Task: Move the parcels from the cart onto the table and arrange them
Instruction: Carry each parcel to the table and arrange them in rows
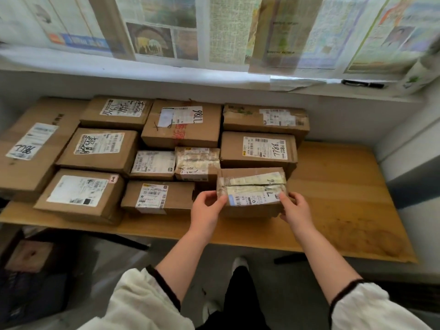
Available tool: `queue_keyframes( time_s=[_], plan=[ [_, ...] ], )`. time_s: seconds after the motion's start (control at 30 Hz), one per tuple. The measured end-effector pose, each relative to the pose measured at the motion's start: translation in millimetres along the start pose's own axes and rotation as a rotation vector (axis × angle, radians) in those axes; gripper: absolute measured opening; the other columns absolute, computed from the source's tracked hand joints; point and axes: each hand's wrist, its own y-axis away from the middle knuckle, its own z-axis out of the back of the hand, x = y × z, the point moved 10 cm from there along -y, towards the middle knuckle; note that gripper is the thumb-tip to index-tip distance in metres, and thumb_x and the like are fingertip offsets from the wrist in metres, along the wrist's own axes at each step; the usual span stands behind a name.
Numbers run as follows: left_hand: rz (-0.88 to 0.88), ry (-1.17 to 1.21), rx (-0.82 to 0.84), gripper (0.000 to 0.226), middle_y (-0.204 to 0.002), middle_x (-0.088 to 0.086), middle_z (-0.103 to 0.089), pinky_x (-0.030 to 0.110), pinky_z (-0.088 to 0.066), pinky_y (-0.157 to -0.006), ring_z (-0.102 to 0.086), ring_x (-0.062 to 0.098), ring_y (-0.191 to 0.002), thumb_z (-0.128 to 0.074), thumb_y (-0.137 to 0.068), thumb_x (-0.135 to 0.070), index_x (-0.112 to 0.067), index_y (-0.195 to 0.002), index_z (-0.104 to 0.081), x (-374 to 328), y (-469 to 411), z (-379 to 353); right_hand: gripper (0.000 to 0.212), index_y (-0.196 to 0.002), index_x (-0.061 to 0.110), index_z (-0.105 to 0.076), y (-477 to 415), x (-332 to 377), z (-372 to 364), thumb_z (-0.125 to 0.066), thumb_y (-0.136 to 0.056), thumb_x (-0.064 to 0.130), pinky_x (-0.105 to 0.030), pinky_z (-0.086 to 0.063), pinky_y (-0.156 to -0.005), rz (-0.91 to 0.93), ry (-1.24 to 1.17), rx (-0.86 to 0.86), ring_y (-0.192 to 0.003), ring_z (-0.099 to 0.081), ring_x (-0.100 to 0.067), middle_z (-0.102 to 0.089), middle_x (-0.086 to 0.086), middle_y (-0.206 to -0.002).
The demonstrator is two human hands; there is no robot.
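A small taped cardboard parcel [252, 190] rests on the wooden table [338, 198] at the front of the right-hand column of boxes. My left hand [206, 209] grips its left end and my right hand [295, 209] grips its right end. Behind it sit a labelled parcel [258, 150] and a long flat one [264, 119]. To the left, several more cardboard parcels fill the table in rows, among them a small front box [157, 196] and a large one [82, 194] at the front left corner.
The table's right third is bare wood. A windowsill with a black marker [363, 84] runs behind the boxes, under newspaper-covered glass. At the lower left, a dim cart or bin [31, 258] holds a brown box. My feet stand by the table's front edge.
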Motion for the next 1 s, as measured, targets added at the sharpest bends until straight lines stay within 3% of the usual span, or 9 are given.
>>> queue_keyframes(
  time_s=[0.13,0.3,0.47,0.67,0.77,0.9,1.0],
  plan=[
    [-0.004,0.006,-0.01,0.018,-0.102,-0.014,-0.061,0.015,-0.042,-0.068,-0.056,0.0,-0.093,-0.067,-0.086,-0.031,-0.03,-0.101,-0.057,4.6,-3.1,-11.9,0.041,-0.133,0.011,-0.045,-14.0,-1.1,3.7,-0.052,-0.095,0.027,-0.045,-0.05,-0.094,-0.028,-0.012,-0.037,-0.109,-0.057,-0.023,-0.057,-0.011,-0.127],
    [0.025,0.06,-0.05,0.015,-0.101,-0.012,-0.064,0.014,-0.043,-0.067,-0.058,0.0,-0.092,-0.068,-0.085,-0.028,-0.03,-0.098,-0.059,10.6,-0.8,-15.4,0.037,-0.129,0.012,-0.048,-19.9,-11.5,11.5,-0.052,-0.095,0.028,-0.036,-0.052,-0.083,-0.048,0.006,-0.046,-0.088,-0.056,-0.011,-0.057,0.004,-0.101],
    [0.009,0.049,-0.012,0.02,-0.101,-0.019,-0.062,0.009,-0.043,-0.061,-0.056,-0.007,-0.09,-0.067,-0.086,-0.027,-0.031,-0.104,-0.059,2.1,-4.3,-35.1,0.039,-0.13,0.012,-0.047,-25.7,-17.6,24.8,-0.049,-0.096,0.032,-0.044,-0.05,-0.091,-0.079,0.008,-0.142,-0.103,-0.056,-0.02,-0.059,-0.004,-0.116],
    [-0.006,0.01,-0.078,0.036,-0.11,-0.007,-0.06,0.017,-0.042,-0.078,-0.054,0.006,-0.1,-0.065,-0.088,-0.022,-0.017,-0.122,-0.056,-11.4,-29.1,-26.7,0.036,-0.126,0.014,-0.047,-42.3,-4.8,2.2,-0.052,-0.095,0.03,-0.046,-0.05,-0.092,-0.077,0.03,-0.047,-0.105,-0.055,-0.022,-0.057,-0.003,-0.115],
    [0.009,-0.005,-0.098,0.034,-0.111,-0.005,-0.06,0.023,-0.042,-0.083,-0.055,0.01,-0.103,-0.065,-0.087,-0.022,-0.018,-0.12,-0.057,-5.8,-35.1,-14.8,0.031,-0.122,0.016,-0.047,-44.5,-5.2,-9.6,-0.053,-0.094,0.028,-0.043,-0.051,-0.087,-0.083,0.046,-0.009,-0.102,-0.057,-0.022,-0.057,-0.002,-0.112],
    [0.024,0.021,-0.099,0.027,-0.107,-0.009,-0.061,0.018,-0.042,-0.076,-0.055,0.005,-0.101,-0.066,-0.087,-0.023,-0.024,-0.113,-0.057,0.2,-37.1,-12.0,0.037,-0.127,0.014,-0.046,-46.0,-4.8,-11.9,-0.054,-0.094,0.027,-0.042,-0.052,-0.086,-0.094,0.057,0.017,-0.101,-0.057,-0.021,-0.057,-0.001,-0.111],
    [0.038,0.024,-0.122,0.024,-0.109,-0.006,-0.062,0.025,-0.044,-0.083,-0.055,0.009,-0.103,-0.066,-0.087,-0.023,-0.026,-0.109,-0.057,2.8,-39.9,-10.8,0.035,-0.126,0.014,-0.045,-48.0,-2.0,-12.7,-0.054,-0.094,0.025,-0.045,-0.051,-0.09,-0.112,0.065,0.053,-0.103,-0.057,-0.022,-0.057,-0.004,-0.115]
  ],
)
